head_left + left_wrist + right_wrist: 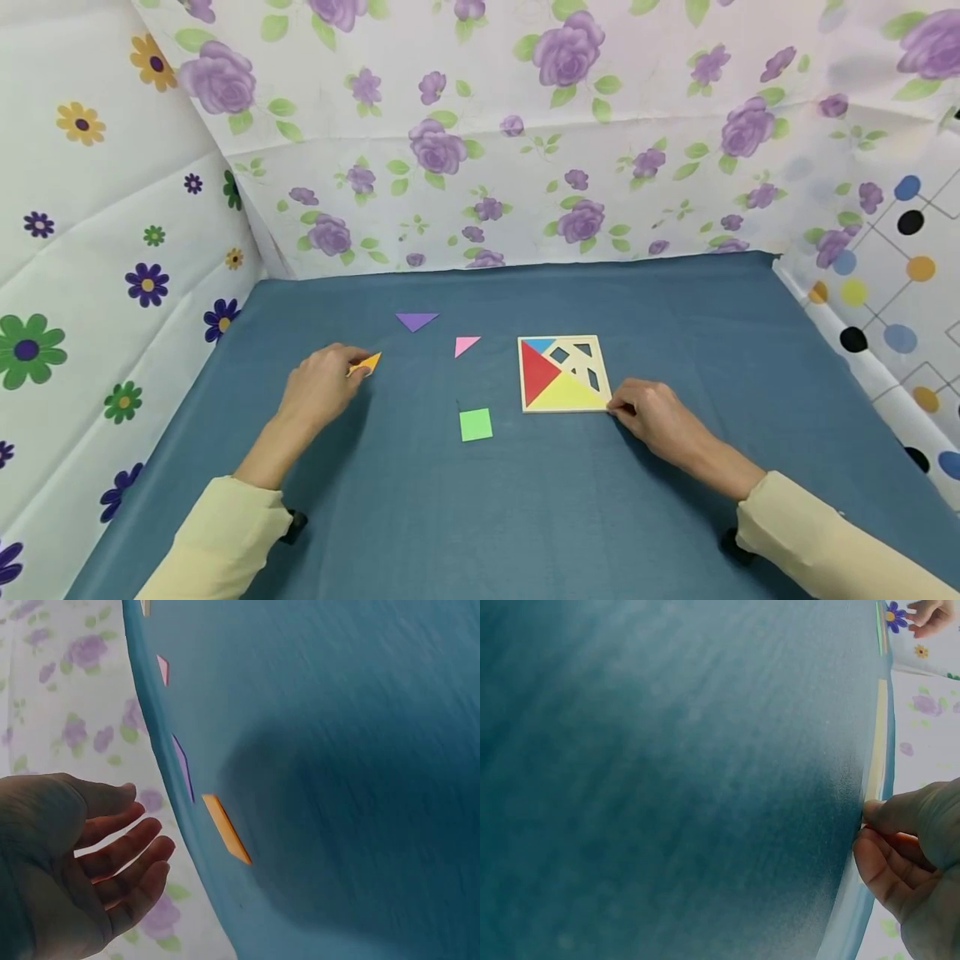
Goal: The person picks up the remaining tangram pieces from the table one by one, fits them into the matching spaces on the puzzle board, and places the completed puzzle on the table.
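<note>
My left hand [322, 379] hovers at an orange tangram piece [367, 364], its thumb and forefinger overlapping it in the head view. The left wrist view shows that orange piece [226, 829] flat on the cloth, apart from the loosely bent fingers [124, 851]. On the right, my right hand [660, 417] pinches the near right corner of a wooden tangram board [566, 410] between thumb and forefinger. Red [536, 373], yellow [572, 394] and blue [537, 343] pieces sit in the board, and several cut-out openings show pale wood around them at its upper right.
Loose on the blue cloth [585, 517] lie a purple triangle [416, 321], a pink triangle [465, 345] and a green square [476, 424], between the left hand and the board. Flowered sheets [480, 92] hang behind and at the left; a dotted sheet [892, 300] hangs at the right.
</note>
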A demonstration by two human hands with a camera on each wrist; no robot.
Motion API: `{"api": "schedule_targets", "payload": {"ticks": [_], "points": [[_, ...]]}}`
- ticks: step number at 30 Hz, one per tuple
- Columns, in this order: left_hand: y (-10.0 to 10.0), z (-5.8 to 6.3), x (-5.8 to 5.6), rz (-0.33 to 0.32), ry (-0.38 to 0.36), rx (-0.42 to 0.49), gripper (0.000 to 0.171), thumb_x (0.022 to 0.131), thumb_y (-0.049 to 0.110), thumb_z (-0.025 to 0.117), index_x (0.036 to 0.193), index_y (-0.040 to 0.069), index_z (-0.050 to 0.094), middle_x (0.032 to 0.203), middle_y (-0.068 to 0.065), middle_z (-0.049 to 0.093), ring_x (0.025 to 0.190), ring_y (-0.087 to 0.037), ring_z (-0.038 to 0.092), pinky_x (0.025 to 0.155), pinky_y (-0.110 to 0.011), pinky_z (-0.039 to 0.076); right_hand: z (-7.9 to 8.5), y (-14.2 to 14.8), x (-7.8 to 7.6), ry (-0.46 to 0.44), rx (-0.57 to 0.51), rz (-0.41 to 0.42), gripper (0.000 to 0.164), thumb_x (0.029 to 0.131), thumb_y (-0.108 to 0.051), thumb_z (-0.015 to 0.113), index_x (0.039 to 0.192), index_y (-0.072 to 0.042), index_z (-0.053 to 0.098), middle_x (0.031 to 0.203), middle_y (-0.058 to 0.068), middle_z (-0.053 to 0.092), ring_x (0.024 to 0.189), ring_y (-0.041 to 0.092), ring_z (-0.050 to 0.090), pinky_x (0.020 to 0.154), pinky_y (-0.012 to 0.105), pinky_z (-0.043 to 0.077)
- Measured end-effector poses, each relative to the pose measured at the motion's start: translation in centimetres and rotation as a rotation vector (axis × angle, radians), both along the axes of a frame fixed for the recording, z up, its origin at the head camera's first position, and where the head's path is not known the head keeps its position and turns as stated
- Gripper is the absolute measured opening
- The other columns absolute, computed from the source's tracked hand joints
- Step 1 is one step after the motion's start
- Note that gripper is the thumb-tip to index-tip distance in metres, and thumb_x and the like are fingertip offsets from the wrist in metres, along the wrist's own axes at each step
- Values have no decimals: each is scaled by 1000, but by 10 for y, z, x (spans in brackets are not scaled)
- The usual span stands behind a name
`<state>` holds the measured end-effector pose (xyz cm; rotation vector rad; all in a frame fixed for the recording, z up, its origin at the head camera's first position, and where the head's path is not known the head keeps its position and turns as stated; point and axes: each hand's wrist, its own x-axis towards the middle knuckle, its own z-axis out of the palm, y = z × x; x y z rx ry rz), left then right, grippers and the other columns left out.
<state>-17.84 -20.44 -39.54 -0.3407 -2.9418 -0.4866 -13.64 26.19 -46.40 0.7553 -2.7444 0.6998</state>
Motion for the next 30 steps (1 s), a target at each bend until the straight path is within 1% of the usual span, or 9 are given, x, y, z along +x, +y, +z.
{"api": "schedule_targets", "payload": {"ticks": [4,9,17,24,27,30], "points": [[-8,-4,-2,40,-21,9,25,98,10,72,120,0,75,116,-22,71,88,-35,69,64,-49,55,2,1,0,-5,10,-6,15,88,5,78,91,-9,78,88,-2,69,77,8,64,68,31,57],[-13,-10,-7,67,-53,15,27,97,10,71,122,-2,74,116,-22,71,94,-38,69,71,-53,56,3,2,1,-8,17,-21,16,87,6,79,90,-10,78,87,-2,68,76,7,62,67,30,57],[-18,-17,-15,108,-126,-39,31,95,7,74,123,-7,71,119,-27,68,102,-42,67,78,-55,56,1,1,2,-7,6,-7,15,87,6,78,90,-9,77,87,-2,67,74,6,60,65,29,55],[-17,-24,-20,147,-172,-81,33,95,9,76,123,-6,70,120,-26,66,107,-43,65,84,-56,54,0,1,1,3,6,-10,16,86,7,79,89,-9,78,87,-1,68,76,7,62,66,31,56],[-18,-25,-21,144,-177,-87,33,94,10,77,123,-6,71,120,-26,66,108,-43,64,86,-57,53,0,0,1,6,2,-9,16,86,7,79,89,-9,78,86,-2,68,75,7,61,66,31,56],[-19,-26,-22,116,-172,-78,32,94,10,77,122,-5,72,118,-26,66,108,-42,63,89,-57,52,0,-1,1,2,-2,-9,17,86,7,79,89,-10,78,86,-2,68,75,6,60,66,31,55]]}}
